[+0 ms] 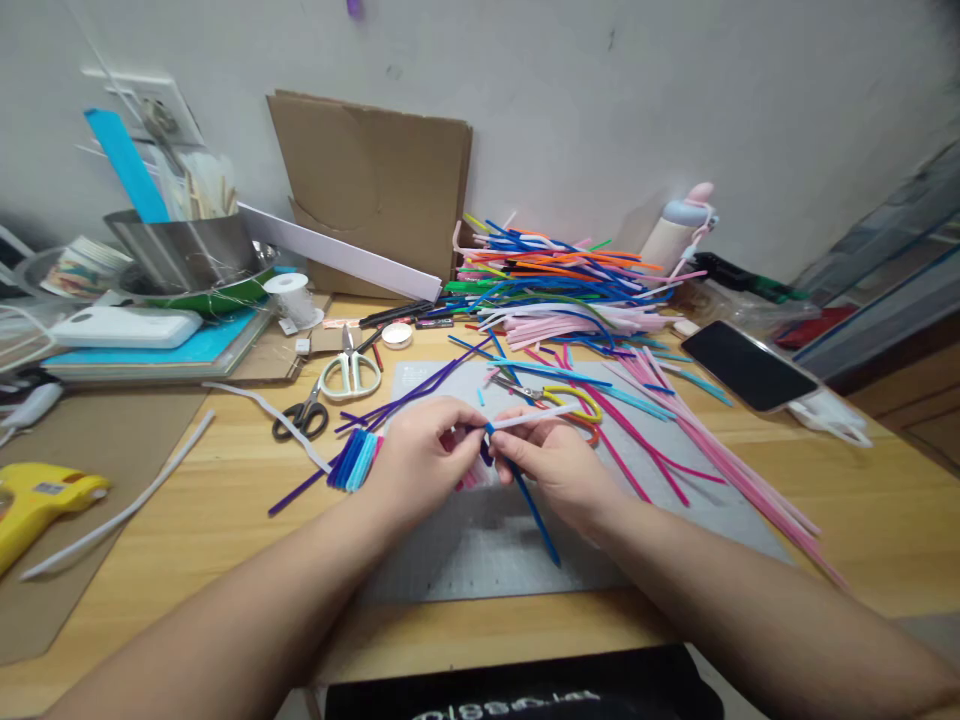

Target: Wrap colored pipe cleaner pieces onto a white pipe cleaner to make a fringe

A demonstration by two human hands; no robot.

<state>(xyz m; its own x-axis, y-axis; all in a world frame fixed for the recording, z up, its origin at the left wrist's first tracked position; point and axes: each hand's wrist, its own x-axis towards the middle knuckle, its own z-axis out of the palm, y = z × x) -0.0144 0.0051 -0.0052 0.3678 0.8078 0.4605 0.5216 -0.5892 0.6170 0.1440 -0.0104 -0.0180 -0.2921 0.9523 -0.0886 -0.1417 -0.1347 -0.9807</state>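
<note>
My left hand and my right hand meet above a grey cutting mat, fingertips pinched close together. Between them is a blue pipe cleaner, one end hanging down below my right fingers. A white strip also sticks out to the right from the pinch; its other end is hidden by the fingers. Beside my left hand lies a row of folded purple and light blue pipe cleaners. Some pink pieces under the hands are mostly covered. Pink pipe cleaners lie right of my right hand.
Behind the mat is a pile of many-coloured pipe cleaners. White-handled scissors, black-handled scissors and yellow-handled pliers lie around the hands. A yellow glue gun is at the left, a phone at the right.
</note>
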